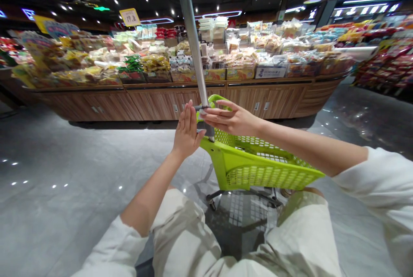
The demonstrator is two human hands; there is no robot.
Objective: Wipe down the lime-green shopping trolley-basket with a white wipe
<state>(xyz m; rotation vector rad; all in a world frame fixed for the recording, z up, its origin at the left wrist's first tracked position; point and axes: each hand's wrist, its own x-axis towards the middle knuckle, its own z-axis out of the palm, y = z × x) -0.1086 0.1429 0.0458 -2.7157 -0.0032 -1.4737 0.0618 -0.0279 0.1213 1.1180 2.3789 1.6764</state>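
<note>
A lime-green plastic shopping cart (258, 169) stands right in front of me on the grey floor. A tall grey metal pole (193, 40) rises from its near corner. My left hand (186, 133) is held flat against the pole's left side, fingers stretched up and together. My right hand (227, 118) reaches in from the right, fingers extended, fingertips touching a small clamp (200, 108) on the pole. Neither hand holds anything. The basket looks empty where I can see into it.
A long curved wooden display counter (161, 100) piled with packaged snacks runs across the back. A yellow price sign (129, 16) stands above it. More shelves of goods (387, 66) are at the right. Glossy grey floor (64, 173) spreads to the left.
</note>
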